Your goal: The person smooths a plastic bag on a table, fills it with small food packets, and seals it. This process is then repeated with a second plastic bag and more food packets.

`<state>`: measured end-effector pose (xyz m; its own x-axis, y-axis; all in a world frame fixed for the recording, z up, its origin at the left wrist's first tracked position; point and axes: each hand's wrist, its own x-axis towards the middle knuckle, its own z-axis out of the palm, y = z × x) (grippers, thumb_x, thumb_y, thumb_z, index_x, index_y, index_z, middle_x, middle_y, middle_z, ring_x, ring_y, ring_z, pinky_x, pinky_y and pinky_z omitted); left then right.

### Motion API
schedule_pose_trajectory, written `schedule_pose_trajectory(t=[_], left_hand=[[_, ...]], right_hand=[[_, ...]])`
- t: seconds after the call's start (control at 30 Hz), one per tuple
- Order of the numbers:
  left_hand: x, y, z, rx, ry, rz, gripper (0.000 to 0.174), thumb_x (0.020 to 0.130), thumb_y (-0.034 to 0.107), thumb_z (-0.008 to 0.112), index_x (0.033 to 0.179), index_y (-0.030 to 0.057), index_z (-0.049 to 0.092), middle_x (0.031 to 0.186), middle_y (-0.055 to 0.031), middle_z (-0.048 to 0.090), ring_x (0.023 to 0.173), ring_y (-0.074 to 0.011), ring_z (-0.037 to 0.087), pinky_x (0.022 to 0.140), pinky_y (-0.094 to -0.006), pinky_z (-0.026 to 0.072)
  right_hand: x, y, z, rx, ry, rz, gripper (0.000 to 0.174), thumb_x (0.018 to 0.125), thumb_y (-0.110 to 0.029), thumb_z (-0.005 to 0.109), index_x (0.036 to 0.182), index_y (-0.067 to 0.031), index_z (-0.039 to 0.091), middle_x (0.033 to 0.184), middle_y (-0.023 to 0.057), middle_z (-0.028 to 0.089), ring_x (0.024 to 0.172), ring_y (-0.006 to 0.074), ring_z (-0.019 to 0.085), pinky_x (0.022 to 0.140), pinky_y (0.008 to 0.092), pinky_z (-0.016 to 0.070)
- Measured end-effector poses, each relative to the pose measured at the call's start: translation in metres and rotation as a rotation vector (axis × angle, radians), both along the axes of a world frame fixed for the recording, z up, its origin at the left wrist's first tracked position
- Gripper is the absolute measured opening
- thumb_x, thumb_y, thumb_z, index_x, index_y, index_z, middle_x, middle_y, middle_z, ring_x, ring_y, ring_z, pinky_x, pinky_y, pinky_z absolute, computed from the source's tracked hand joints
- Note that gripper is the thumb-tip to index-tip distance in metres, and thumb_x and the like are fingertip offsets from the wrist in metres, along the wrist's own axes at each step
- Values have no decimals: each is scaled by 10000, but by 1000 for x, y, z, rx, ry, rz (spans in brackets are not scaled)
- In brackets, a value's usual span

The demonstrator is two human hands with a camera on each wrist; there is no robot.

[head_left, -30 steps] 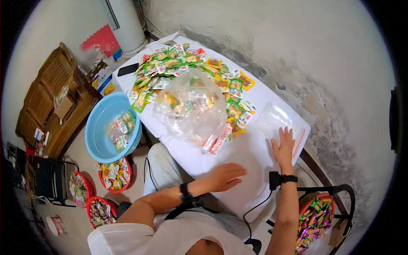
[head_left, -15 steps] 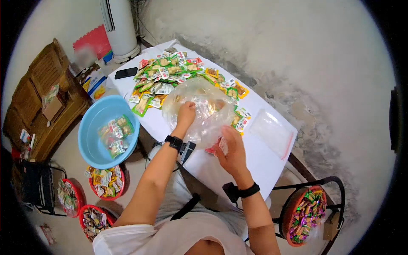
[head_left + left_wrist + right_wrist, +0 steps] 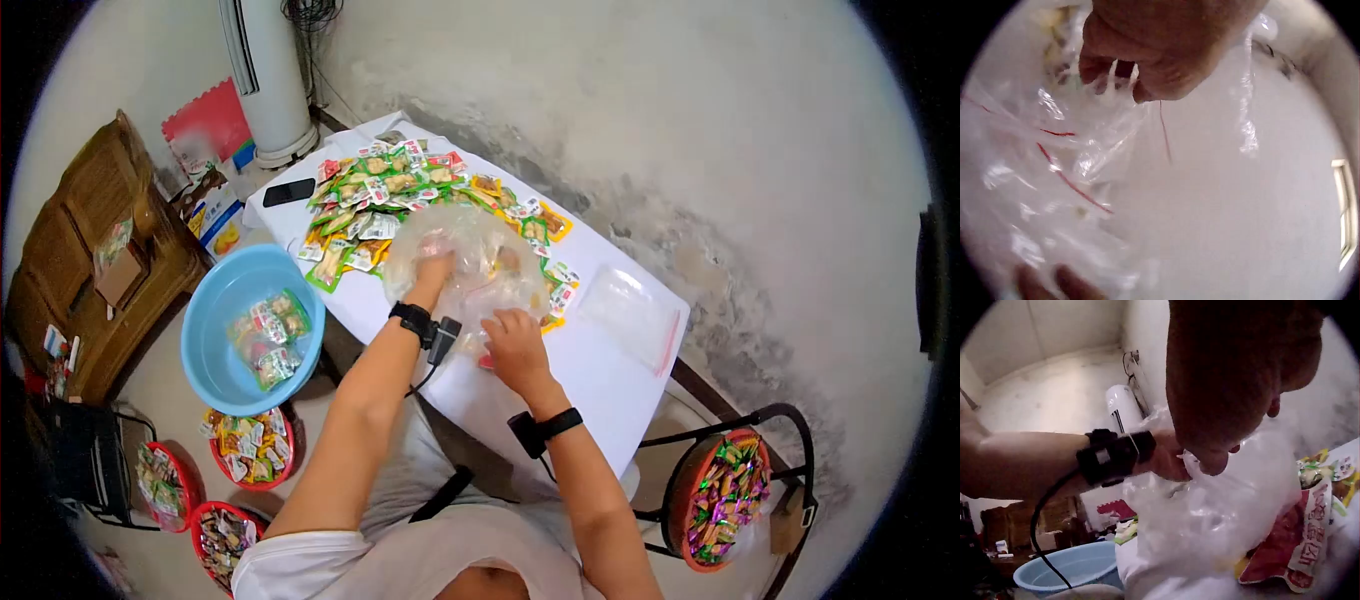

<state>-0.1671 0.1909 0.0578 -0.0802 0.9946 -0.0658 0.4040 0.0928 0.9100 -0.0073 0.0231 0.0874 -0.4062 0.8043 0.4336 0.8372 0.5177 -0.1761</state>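
Observation:
A big, crumpled clear plastic bag [image 3: 480, 232] stands on the white-covered table, with some packets showing dimly through it. On its left side my left hand [image 3: 434, 278] grips the plastic; in the left wrist view the fingers curl round folds of the film, and thin red lines run across the bag. My right hand [image 3: 518, 350] pinches the bag's near right side, fingertips bent into the film in the right wrist view. Beside that hand lies a red-and-white printed packet [image 3: 1285, 544]. Behind the bag spreads a heap of small snack packets [image 3: 350, 205].
A flat clear zip bag [image 3: 630, 315] lies at the table's right end, a black phone [image 3: 289, 192] at its far left corner. Left of the table is a blue basin [image 3: 200, 345] holding filled bags. Red baskets of packets [image 3: 255, 450] stand below; another basket [image 3: 725, 500] is at right.
My right hand has left the flat zip bag and come left to the big bag. My left hand has reached forward from the table's near edge and taken hold of the big bag.

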Motion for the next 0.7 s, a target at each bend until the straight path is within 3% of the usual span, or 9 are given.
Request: schedule_pose_trajectory(t=[0.13,0.23,0.27,0.33,0.47,0.53,0.57,0.63,0.7], left_hand=[[-16,30,-28,-172,-1223,81,182,899,166,483,947,28,591,857,-109,606,669,-215,606,599,-349,542],[-10,51,-56,-358,-1367,223,176,907,88,489,1048,5,554,1012,-138,602,830,-214,615,702,-344,550],[-13,44,-64,-413,-1318,100,169,906,102,495,1036,14,556,984,-125,607,808,-199,614,673,-330,550],[-14,-34,23,-489,-1196,-162,156,904,132,507,1013,34,560,928,-99,616,763,-171,613,614,-302,551],[-11,-97,34,-290,-1152,-156,190,887,130,542,1060,54,557,949,-80,624,741,-145,604,603,-261,530],[-11,-123,38,-287,-1074,-260,326,852,25,549,1177,36,539,1110,-101,603,933,-184,609,848,-285,491],[-12,-132,38,-291,-1069,-262,326,852,25,549,1177,36,539,1110,-101,603,933,-184,609,848,-285,491],[-12,-147,45,185,-371,-374,436,825,-35,528,1254,36,501,1169,-99,593,956,-171,603,836,-255,471],[-6,-170,66,257,-215,-397,454,820,-47,514,1267,29,491,1193,-102,584,964,-168,602,827,-246,465]], right_hand=[[4,11,-9,21,53,-11,364,713,-71,606,1074,-53,567,1156,167,526,1103,336,465,909,437,380],[7,16,-5,104,71,-31,368,733,-112,585,1095,-51,556,1120,190,538,1059,366,491,928,449,384],[10,17,-3,49,150,-14,406,757,-110,543,1154,-28,527,1173,215,513,1098,382,472,965,441,365],[15,20,6,-4,232,-3,444,782,-108,500,1214,-6,497,1226,240,488,1137,398,453,1002,433,346],[24,29,28,-347,761,-71,488,894,-167,408,1336,35,360,1341,245,409,1255,356,380,1049,378,298],[28,34,31,-417,901,-90,488,948,-256,383,1348,22,358,1336,210,438,1266,318,386,1059,349,278],[31,33,32,-416,906,-93,488,948,-256,383,1348,22,358,1336,210,438,1266,318,386,1059,349,278],[35,25,38,-483,991,5,472,932,-235,449,1332,11,396,1303,191,477,1220,286,442,1029,345,324],[41,-4,56,-477,984,3,471,915,-226,496,1314,11,420,1290,183,491,1185,264,469,1001,343,355]])
